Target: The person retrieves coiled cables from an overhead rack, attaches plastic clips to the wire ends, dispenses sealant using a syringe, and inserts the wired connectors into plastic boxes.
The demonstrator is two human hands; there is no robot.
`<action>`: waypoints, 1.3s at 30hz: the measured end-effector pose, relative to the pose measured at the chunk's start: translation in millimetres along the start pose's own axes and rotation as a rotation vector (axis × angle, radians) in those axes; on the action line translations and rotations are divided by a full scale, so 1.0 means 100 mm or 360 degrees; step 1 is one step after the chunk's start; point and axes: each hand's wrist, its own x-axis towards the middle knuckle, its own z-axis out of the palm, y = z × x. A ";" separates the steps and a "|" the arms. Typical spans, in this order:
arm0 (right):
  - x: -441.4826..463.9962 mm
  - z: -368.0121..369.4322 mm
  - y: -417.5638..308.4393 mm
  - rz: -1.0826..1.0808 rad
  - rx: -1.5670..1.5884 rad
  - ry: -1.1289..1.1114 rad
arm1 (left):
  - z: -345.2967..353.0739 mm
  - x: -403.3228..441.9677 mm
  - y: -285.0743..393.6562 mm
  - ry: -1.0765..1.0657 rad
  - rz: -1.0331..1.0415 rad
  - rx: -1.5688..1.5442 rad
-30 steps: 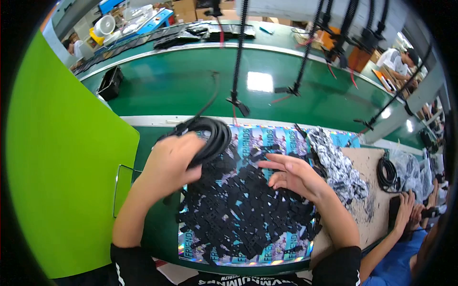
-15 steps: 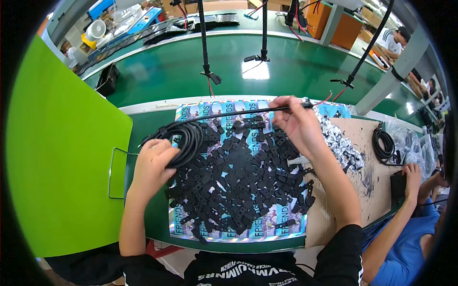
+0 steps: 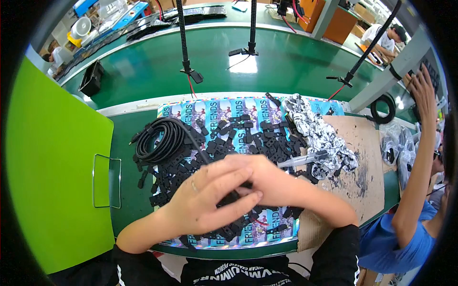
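A coiled black cable (image 3: 160, 140) lies on the left of a pile of small black plastic pieces (image 3: 224, 131). One length of it runs from the coil down to my two hands, which meet over the middle of the pile. My left hand (image 3: 202, 195) is bent round the cable, its fingers lying across the right hand's fingertips. My right hand (image 3: 269, 181) is closed on the same cable end, mostly hidden between the palms. A bit of red wire (image 3: 261, 222) shows below them. Close to the right wrist lies a clear syringe-like tube (image 3: 303, 159).
Crumpled foil-like sheet (image 3: 317, 133) and worn cardboard (image 3: 365, 176) lie on the right. A bright green panel (image 3: 62, 157) stands at left. Black flexible stalks with wires hang above the green belt (image 3: 143, 62). At right a co-worker's raised arm (image 3: 417, 157) reaches toward another cable coil (image 3: 382, 108).
My left hand has let go of the coil, which now rests on the pile. Both hands have come together lower down at the cable end. The co-worker's arm has risen.
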 end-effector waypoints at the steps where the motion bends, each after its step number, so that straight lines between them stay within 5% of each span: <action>1: 0.01 -0.10 0.02 0.0079 0.0002 -0.0039 | 0.04 0.02 -0.03 0.0098 -0.0170 -0.0198; 2: 0.04 -0.20 0.01 -0.0096 -0.0056 0.0032 | 0.02 0.05 -0.08 0.0088 -0.0228 -0.0219; 3: 0.02 -0.38 -0.01 0.0034 -0.0103 -0.0161 | 0.00 0.09 -0.26 0.0053 0.0254 0.0012; 5: -0.03 -0.57 0.01 0.0405 -0.0158 -0.0007 | -0.10 0.07 -0.32 -0.0133 -0.0145 -0.0356; 6: -0.05 -0.68 0.07 0.0488 -0.0442 0.0112 | -0.10 0.03 -0.29 -0.0205 -0.0698 -0.0729; 10: -0.20 -0.91 0.51 0.0409 -0.1221 0.0309 | 0.17 -0.13 -0.47 -0.0365 -0.0820 -0.1169; 13: -0.25 -0.85 0.68 0.0478 -0.1284 0.0194 | 0.27 -0.15 -0.50 -0.0481 -0.0643 -0.1154; 15: -0.25 -0.81 0.73 0.0557 -0.1156 0.0265 | 0.31 -0.12 -0.53 -0.0414 -0.0426 -0.1088; 20: -0.25 -0.87 0.74 0.0689 -0.0956 0.0374 | 0.22 -0.17 -0.55 -0.0839 -0.0874 -0.1913; 26: -0.15 -0.88 0.54 0.0587 -0.0644 0.0641 | 0.21 -0.14 -0.55 -0.0941 -0.0713 -0.1621; 33: -0.09 -0.45 0.06 0.0548 0.1029 0.0495 | 0.18 -0.17 -0.43 -0.0614 -0.0952 -0.1729; 39: -0.09 -0.34 -0.01 0.0535 0.0990 0.0431 | 0.20 -0.25 -0.41 -0.0472 -0.1073 -0.2041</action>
